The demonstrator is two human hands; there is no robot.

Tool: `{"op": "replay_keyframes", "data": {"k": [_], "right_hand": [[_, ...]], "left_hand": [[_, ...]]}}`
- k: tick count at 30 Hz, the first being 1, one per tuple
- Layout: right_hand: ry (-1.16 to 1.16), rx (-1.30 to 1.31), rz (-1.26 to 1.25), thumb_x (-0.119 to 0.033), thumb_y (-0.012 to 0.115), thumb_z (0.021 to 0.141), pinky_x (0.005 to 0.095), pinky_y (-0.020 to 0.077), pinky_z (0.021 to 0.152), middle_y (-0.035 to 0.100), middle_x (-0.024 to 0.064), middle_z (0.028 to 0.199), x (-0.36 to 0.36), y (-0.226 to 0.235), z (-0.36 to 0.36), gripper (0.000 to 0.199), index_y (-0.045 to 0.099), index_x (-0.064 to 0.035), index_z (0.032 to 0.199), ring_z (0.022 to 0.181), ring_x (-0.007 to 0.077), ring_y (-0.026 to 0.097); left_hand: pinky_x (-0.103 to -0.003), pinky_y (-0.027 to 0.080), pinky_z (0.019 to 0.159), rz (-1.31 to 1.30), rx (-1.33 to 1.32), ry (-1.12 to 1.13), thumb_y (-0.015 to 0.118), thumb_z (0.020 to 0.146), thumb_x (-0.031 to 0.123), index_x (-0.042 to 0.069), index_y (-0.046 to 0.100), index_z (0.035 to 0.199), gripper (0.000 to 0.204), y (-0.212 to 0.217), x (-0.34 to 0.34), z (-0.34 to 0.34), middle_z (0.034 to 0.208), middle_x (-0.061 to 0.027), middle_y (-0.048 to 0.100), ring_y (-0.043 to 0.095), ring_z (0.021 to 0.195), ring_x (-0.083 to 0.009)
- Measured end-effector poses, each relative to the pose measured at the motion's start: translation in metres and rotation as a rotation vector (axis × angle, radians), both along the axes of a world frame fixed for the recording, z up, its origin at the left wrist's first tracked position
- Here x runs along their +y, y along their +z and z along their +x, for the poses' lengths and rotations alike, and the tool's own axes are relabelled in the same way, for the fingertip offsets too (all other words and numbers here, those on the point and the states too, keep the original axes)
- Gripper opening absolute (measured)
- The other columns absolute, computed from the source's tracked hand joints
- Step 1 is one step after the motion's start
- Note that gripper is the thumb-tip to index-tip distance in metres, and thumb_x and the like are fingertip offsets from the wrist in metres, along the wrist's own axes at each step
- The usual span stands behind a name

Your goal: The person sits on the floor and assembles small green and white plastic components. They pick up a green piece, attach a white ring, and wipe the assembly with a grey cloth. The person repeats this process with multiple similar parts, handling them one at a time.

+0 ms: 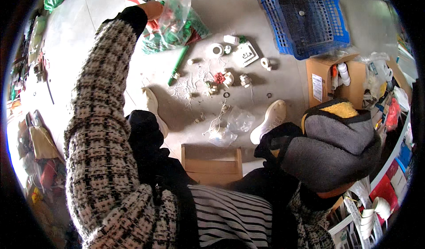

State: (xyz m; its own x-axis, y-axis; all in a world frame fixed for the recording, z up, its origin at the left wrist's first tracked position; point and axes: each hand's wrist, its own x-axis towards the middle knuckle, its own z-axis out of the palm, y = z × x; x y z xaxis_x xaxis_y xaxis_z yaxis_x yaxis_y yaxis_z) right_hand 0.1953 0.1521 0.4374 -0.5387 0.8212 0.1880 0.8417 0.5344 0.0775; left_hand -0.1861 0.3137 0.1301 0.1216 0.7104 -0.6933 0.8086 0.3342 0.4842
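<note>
Left hand (153, 10) is touching the top left side of a clear plastic bag (176, 5) out at 11 o'clock; probably steadying it or keeping the mouth up, since green and red pieces are showing inside. Fingers are partly hidden behind plastic, so can't tell if they're pinching. Arm is lying nearly straight because the bag is sitting far out.

Right hand (338, 190) is showing only a strip of skin under a grey-and-yellow cloth (332, 147), around 3 to 4 o'clock. Cloth is covering the fingers; grip can't be told. It's possibly bunching around the hand for wiping or padding.

Small white fittings are lying loose around a red handwheel (219, 77), just off centre toward 12, likely spread out for easy picking. White string (190, 88) is tangling among them, and a green tube (178, 65) is pointing up toward the bag.

Blue crate (318, 48) is standing between 1 and 2; cardboard box (326, 74) with white bottles is sitting below it at 2 to 3. Its flaps and the clutter beyond are crowding the right side. Crumpled clear plastic (239, 120) is lying between the shoes (271, 118), in the way underfoot.
</note>
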Motion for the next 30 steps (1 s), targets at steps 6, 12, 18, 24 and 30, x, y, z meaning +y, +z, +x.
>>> {"op": "replay_keyframes", "data": {"k": [6,12,18,24,30], "right_hand": [[0.384,0.02,-0.506,-0.023,0.057,0.074,0.0332,0.0466,0.073,0.053,0.0054,0.082,0.014,0.02,0.021,0.029,0.048,-0.0065,0.097,0.072,0.0209,0.054],[0.172,0.113,-0.503,-0.021,0.057,0.074,0.0328,0.046,0.074,0.052,0.0059,0.084,-0.004,0.014,0.028,0.03,0.048,-0.0056,0.099,0.074,0.0207,0.054],[-0.06,0.284,-0.601,-0.019,0.057,0.074,0.0324,0.0455,0.075,0.052,0.0064,0.085,-0.02,0.015,0.04,0.031,0.047,-0.0047,0.1,0.076,0.0204,0.054],[-0.361,0.548,-0.747,-0.016,0.056,0.074,0.0319,0.0449,0.076,0.052,0.007,0.087,-0.039,0.009,0.051,0.032,0.047,-0.0038,0.102,0.078,0.0202,0.053],[-0.576,0.855,-0.881,-0.014,0.056,0.074,0.0315,0.0443,0.078,0.052,0.0075,0.089,-0.051,0.002,0.048,0.033,0.046,-0.0029,0.103,0.08,0.02,0.053]], "left_hand": [[-0.043,0.048,0.064,0.866,0.4,-0.172,0.043,0.083,0.022,0.006,0.059,0.086,0.023,0.004,-0.005,0.018,0.082,-0.0196,0.06,0.059,0.077,-0.0353],[-0.04,0.047,0.07,1.141,-0.113,-0.394,0.054,0.079,0.017,0.009,0.059,0.092,0.016,0.035,-0.059,0.142,0.084,-0.0112,0.058,0.056,0.081,-0.0304],[-0.041,0.044,0.073,0.724,-0.107,-0.331,0.049,0.077,0.016,0.013,0.06,0.094,0.021,-0.062,-0.061,0.238,0.089,-0.0088,0.059,0.055,0.088,-0.0282],[-0.04,0.037,0.081,0.622,0.357,-0.62,0.048,0.077,0.013,0.023,0.058,0.104,0.03,-0.099,-0.057,0.279,0.098,-0.0025,0.058,0.051,0.099,-0.0206],[-0.042,0.033,0.09,0.34,0.081,-0.218,0.052,0.082,0.037,0.022,0.052,0.114,0.035,-0.079,-0.052,0.255,0.107,-0.005,0.056,0.047,0.108,-0.0252]]}}
